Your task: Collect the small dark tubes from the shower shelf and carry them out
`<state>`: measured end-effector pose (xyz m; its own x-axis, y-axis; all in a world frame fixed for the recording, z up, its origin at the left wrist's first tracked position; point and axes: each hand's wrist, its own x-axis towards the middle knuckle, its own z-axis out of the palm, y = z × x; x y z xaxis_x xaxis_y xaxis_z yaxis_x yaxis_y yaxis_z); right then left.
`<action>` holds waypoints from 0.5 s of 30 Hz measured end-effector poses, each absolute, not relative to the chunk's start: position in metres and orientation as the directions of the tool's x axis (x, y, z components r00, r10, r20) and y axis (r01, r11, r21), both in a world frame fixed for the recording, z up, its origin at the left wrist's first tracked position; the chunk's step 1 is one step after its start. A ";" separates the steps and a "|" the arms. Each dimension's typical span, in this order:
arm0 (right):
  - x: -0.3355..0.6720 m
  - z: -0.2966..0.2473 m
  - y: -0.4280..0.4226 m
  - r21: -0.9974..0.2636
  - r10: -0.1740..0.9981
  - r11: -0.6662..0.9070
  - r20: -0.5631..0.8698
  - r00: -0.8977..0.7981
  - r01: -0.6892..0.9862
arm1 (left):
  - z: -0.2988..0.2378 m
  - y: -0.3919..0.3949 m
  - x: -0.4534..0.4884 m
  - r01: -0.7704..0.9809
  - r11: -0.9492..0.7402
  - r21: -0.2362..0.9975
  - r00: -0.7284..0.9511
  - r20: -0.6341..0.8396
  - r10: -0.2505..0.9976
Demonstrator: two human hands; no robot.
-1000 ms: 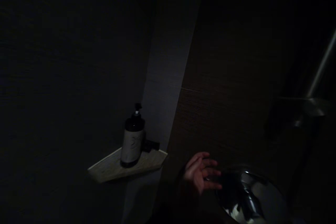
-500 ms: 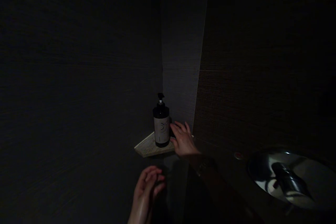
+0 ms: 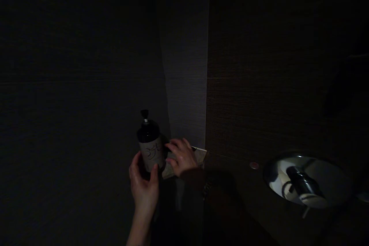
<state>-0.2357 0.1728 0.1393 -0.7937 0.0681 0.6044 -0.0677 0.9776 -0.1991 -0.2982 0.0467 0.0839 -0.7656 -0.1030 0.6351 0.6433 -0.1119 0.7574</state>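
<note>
In a very dark room, a dark pump bottle [image 3: 150,144] with a pale label is tilted a little to the left at a small pale corner shelf [image 3: 200,154]. My left hand [image 3: 143,186] is wrapped around the bottle's lower part from below. My right hand [image 3: 182,157] lies on the shelf just right of the bottle, fingers spread, touching the shelf surface. The shelf is mostly hidden behind my hands.
Dark tiled walls meet in a corner behind the shelf, with one paler strip [image 3: 187,65]. At lower right a shiny metal round fitting with a lever handle [image 3: 302,188] sits on the wall. A small round button [image 3: 254,165] lies left of it.
My left hand rose and took hold of the bottle, which now leans left. My right hand stayed on the shelf. The view shifted slightly right.
</note>
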 end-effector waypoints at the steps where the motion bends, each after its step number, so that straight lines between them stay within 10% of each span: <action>1: -0.234 0.144 0.185 -0.128 0.040 0.991 0.578 -0.815 -0.042 | 0.084 0.046 -0.297 0.658 -0.086 0.748 -0.753 0.650 -0.103; 5: -0.221 0.158 0.216 0.102 -0.031 0.995 0.347 -0.937 0.005 | 0.084 0.036 -0.281 0.677 -0.037 0.735 -0.733 0.668 -0.124; 9: -0.196 0.158 0.217 0.076 0.058 0.994 0.277 -0.959 0.083 | 0.074 0.020 -0.255 0.616 -0.088 0.783 -0.787 0.607 -0.111; 12: -0.173 0.145 0.213 -0.014 0.054 0.998 0.408 -0.911 0.053 | 0.058 0.026 -0.232 0.140 -0.443 0.886 -0.941 0.259 0.220; 15: -0.152 0.123 0.200 -0.126 0.100 0.991 0.534 -0.839 0.038 | 0.049 0.049 -0.213 -0.365 -0.621 0.694 -0.849 0.026 0.528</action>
<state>-0.1523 0.2001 0.1227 -0.8394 0.1000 0.5342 0.0382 0.9913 -0.1257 -0.2127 0.0489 0.0488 -0.8491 0.5276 0.0260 -0.3648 -0.6212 0.6936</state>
